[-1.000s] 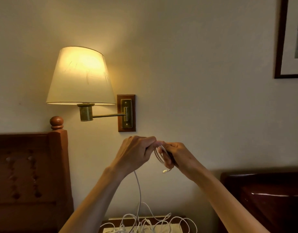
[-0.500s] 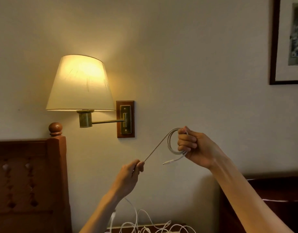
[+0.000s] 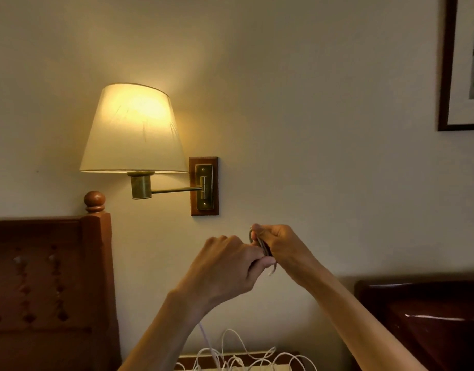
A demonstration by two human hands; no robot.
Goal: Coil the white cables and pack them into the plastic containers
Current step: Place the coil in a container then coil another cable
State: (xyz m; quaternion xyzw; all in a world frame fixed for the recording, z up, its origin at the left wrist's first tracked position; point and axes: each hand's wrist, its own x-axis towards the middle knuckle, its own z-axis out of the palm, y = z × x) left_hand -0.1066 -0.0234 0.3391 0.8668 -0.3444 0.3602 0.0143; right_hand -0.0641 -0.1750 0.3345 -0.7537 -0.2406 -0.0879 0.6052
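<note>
Both hands are raised in front of the wall. My right hand [image 3: 281, 246] grips a small coil of white cable [image 3: 258, 243], whose plug end [image 3: 271, 273] hangs just below the fingers. My left hand [image 3: 230, 266] is closed on the same cable right beside the coil and touches my right hand. From under my left wrist the cable runs down to a loose tangle of white cables [image 3: 246, 357] at the bottom edge. No plastic container is in view.
A lit wall lamp [image 3: 132, 129] on a brass arm hangs at upper left. A wooden headboard [image 3: 48, 277] stands at left, dark wooden furniture [image 3: 423, 317] at right, and a framed picture [image 3: 463, 62] at top right.
Half a second ago my left hand was low and apart, pulling the cable taut. It has come up to my right hand, laying another loop onto the coil.
</note>
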